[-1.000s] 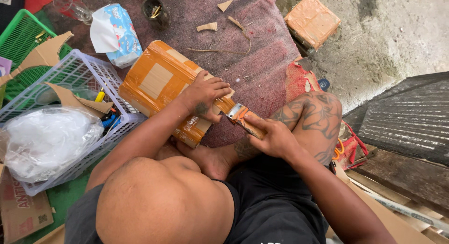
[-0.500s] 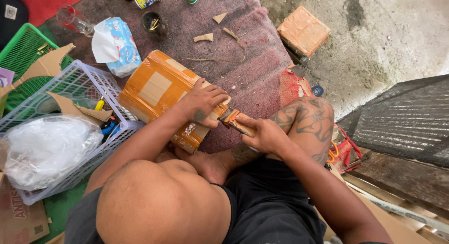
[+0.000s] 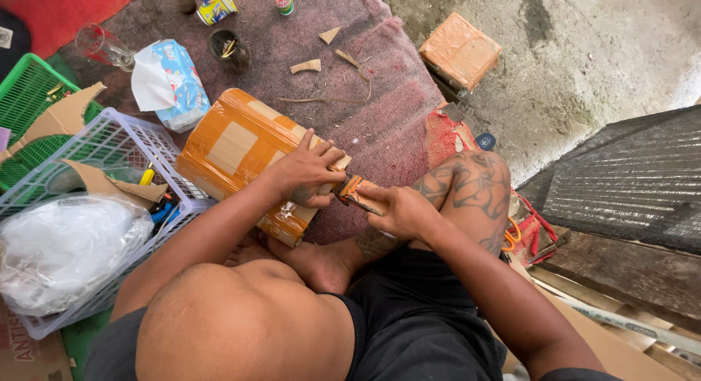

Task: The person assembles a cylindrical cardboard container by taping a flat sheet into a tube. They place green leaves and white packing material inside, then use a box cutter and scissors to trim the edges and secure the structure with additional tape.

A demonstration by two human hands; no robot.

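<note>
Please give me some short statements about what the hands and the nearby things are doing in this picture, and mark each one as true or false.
1. The left hand rests on the taped cardboard roll. True.
2. The right hand is empty. False: it holds a small cutter at the end of the roll.
3. The tissue pack lies inside the lavender basket. False: it lies on the dark red mat, beyond the basket.
4. A small taped box sits at the mat's far edge, apart from both hands. True.
5. The green basket is stacked on top of the roll. False: it stands to the left, behind the lavender basket.
</note>
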